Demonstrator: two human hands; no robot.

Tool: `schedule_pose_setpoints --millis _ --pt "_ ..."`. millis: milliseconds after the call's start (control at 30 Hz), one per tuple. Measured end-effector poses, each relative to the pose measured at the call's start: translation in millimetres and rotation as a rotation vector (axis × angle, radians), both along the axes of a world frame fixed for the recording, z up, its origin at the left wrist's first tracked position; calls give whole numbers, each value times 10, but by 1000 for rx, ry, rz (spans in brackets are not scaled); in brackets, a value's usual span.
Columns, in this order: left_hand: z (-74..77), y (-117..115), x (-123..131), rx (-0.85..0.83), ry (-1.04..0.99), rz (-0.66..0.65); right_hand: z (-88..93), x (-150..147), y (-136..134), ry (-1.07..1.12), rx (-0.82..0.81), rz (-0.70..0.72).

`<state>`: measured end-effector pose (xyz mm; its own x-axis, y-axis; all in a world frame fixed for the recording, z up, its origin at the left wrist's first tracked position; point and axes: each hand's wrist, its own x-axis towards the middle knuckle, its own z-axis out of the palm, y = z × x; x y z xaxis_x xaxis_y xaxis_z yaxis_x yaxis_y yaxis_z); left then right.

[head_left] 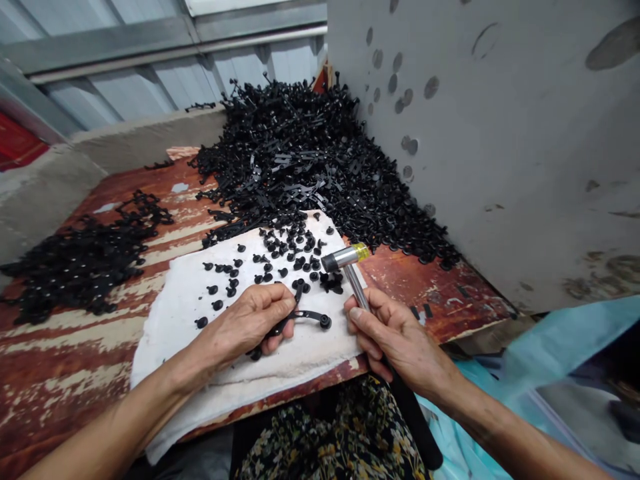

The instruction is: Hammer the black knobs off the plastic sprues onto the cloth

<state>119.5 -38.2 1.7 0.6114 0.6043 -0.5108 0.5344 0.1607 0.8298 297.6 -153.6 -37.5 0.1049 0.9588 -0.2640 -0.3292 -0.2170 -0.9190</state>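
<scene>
My left hand (pixel 267 312) pinches a black jointed arm piece (pixel 311 314) over a white cloth (pixel 185 360). One strip of the piece points right and ends in a round black cap; another part sticks up above my fingers. My right hand (pixel 387 327) is wrapped round a small mallet (pixel 345 257), with its metal shaft leaning up and left. The mallet's head has a black face on the left and a yellow face on the right. Several small black round-headed plugs (pixel 283 272) lie scattered on the cloth just beyond my hands.
A large heap of black strips and caps (pixel 295 153) fills the back of the worn red-brown table (pixel 400 283). A smaller pile of black parts (pixel 80 257) lies at the left. A grey panel (pixel 490 133) stands along the right side, and light blue plastic (pixel 550 347) hangs below it.
</scene>
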Motion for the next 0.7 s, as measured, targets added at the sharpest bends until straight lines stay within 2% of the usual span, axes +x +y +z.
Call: schedule_pose_setpoints --millis 367,700 --pt "40 -14 33 -3 12 8 -20 -6 9 -19 3 -8" --pt "4 36 25 16 61 -47 -5 -3 10 -18 -7 -7"
